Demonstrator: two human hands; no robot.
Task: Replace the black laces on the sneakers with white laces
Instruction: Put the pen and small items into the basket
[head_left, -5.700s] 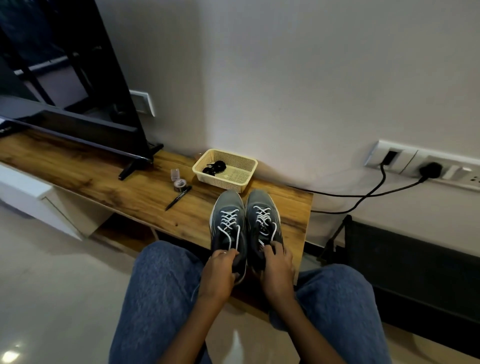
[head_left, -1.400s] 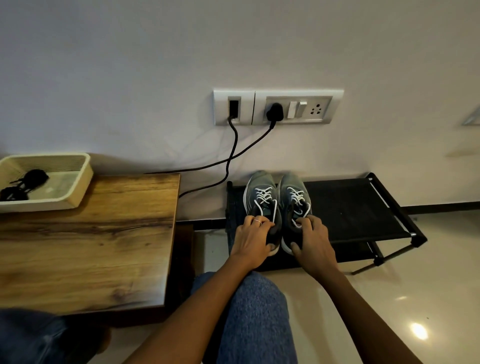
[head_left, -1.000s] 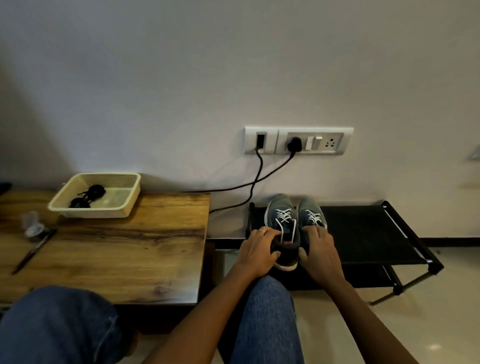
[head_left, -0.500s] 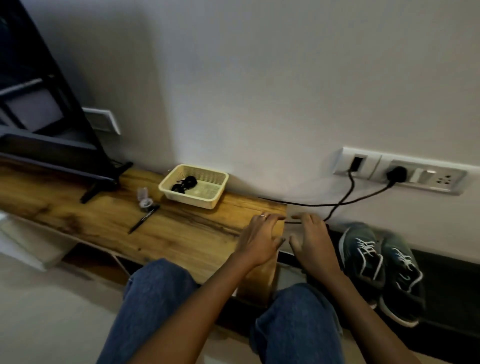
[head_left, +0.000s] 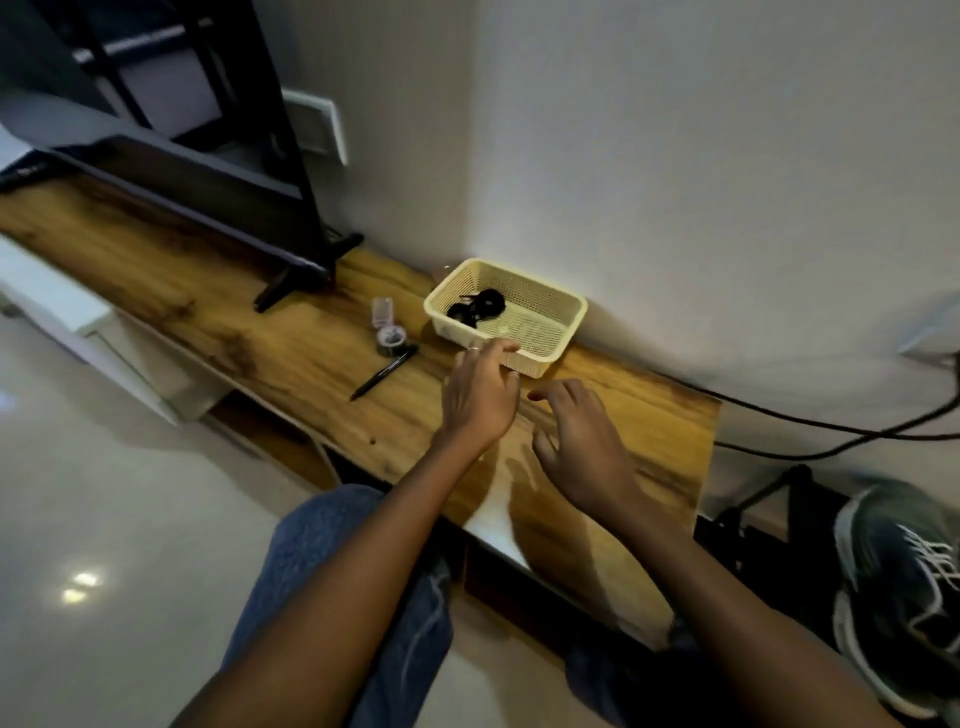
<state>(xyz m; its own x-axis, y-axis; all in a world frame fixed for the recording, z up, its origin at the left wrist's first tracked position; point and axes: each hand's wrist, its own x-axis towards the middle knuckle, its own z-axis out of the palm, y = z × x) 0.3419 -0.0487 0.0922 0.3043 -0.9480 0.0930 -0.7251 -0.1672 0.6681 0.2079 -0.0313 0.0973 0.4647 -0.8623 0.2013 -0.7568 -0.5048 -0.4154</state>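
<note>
Both hands hang over the wooden counter (head_left: 291, 332) with nothing in them. The left hand (head_left: 480, 400) is stretched forward with its fingers loosely extended, the tips at the near wall of the cream basket (head_left: 540, 358), either touching it or just short of it; the blur leaves that undecided. The right hand (head_left: 582, 447) sits just beside it, a little nearer the body, fingers spread and relaxed, well clear of the basket. That pairing reads as a reach for the basket, one hand leading and the other ready to steady it.

Inside the basket, just beyond the left fingertips, lies a dark bundle, which looks like the coiled black laces (head_left: 475, 307), presumably dropped there to keep them together and off the work surface.

Left of the left hand, near the basket's left corner, are a small roll of tape (head_left: 390, 340), a small clear item behind it, too blurred to name, and a black pen (head_left: 383, 372) lying at an angle. Farther left stands the foot of a television (head_left: 291, 280).

Far to the right of the right hand, below counter level, one grey sneaker (head_left: 904, 587) rests on a black rack (head_left: 769, 499), white laces (head_left: 935, 564) already threaded across it. Set aside like that, the relacing looks finished, with only tidying left.
</note>
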